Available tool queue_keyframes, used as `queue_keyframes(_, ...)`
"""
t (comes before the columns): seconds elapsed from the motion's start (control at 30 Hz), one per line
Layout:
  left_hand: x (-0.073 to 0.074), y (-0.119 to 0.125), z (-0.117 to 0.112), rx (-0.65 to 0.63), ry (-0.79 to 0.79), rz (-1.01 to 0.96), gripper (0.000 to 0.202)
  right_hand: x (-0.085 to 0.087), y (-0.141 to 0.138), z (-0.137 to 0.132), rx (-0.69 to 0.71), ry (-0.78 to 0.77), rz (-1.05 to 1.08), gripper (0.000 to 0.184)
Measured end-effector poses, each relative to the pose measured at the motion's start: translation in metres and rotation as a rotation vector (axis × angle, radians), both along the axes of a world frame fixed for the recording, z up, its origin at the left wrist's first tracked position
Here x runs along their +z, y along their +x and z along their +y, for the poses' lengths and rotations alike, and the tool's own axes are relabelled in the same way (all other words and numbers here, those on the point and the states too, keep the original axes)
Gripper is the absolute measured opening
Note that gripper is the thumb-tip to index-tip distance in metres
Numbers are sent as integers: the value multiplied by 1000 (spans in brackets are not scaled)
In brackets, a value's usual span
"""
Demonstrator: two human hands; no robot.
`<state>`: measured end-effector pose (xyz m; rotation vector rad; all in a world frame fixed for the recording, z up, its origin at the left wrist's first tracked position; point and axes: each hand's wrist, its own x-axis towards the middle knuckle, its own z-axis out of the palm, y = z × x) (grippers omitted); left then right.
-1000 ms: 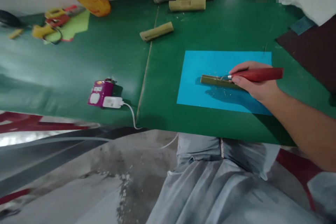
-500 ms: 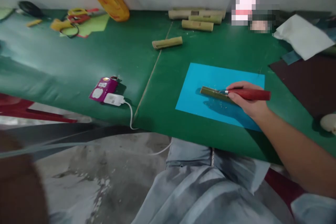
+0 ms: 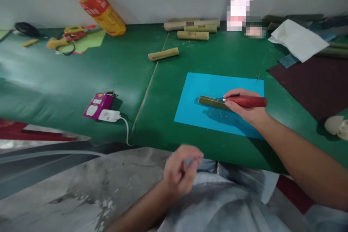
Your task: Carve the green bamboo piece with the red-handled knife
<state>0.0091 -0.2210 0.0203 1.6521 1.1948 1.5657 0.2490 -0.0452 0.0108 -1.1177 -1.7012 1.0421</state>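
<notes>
My right hand (image 3: 246, 110) is closed round the red wooden handle of a carving knife (image 3: 246, 102). The blade's tip touches a split bamboo piece (image 3: 208, 100), whose right end is hidden under the hand. Beneath them lies a blue sheet (image 3: 187, 96) with fine shavings on it. In front of the table edge, above my lap, hovers my left hand (image 3: 182, 168), slightly blurred. Its fingers are loosely curled, with a gap between thumb and forefinger and nothing visible in it.
Several bamboo pieces (image 3: 193, 35) lie at the back of the green table (image 3: 152, 123), one (image 3: 163, 54) nearer. On the left are a purple box (image 3: 98, 106) with a white plug (image 3: 109, 115), scissors (image 3: 74, 34) and an orange bottle (image 3: 104, 16). White paper (image 3: 299, 40) lies right.
My left hand has come into view from the lower left, over my lap. The camera view has shifted a little. My right hand still holds the knife against the bamboo.
</notes>
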Motion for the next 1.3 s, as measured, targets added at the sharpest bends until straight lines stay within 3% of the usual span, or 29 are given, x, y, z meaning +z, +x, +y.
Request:
queue_keyframes(0.07,7,4,40,101,14,-281,15,0,1,-1,5,1,-8,19)
queue_keyframes(0.17,41,5,133,148,-154,-612,22,1,2,0,17,10,-19,22)
queue_keyframes(0.27,74,6,217,85,-214,-582,21,1,3,1,22,15,-20,25)
queue_keyframes(0.33,82,8,250,106,-29,-274,21,0,4,1,17,22,-19,26)
queue_keyframes(0.37,81,7,259,76,36,-57,20,0,4,1,16,28,-21,27)
queue_keyframes(0.43,75,4,265,-37,-19,149,19,1,5,1,21,35,-31,27)
queue_keyframes(0.5,72,-2,263,-264,-243,644,17,2,5,0,29,32,-33,25)
queue_keyframes(0.53,74,-5,261,-363,-350,798,24,3,4,0,33,27,-27,23)
queue_keyframes(0.67,105,-5,264,-643,-600,1147,37,5,2,-1,14,14,-3,19)
queue_keyframes(0.73,127,4,271,-551,-499,1104,32,6,2,-2,12,2,-17,18)
queue_keyframes(0.8,144,15,280,-368,-231,878,24,7,1,-3,13,0,-22,18)
queue_keyframes(0.87,151,27,286,-228,30,597,14,8,1,-4,18,9,-22,18)
queue_keyframes(0.93,146,34,287,-177,210,351,18,9,0,-4,23,28,-20,17)
queue_keyframes(1.03,114,28,273,-229,331,382,20,11,0,-4,35,39,-35,17)
queue_keyframes(1.17,55,-4,239,-401,126,548,4,12,1,-3,32,69,-59,20)
queue_keyframes(1.3,14,-32,217,-604,-69,649,22,10,2,-2,36,114,-129,17)
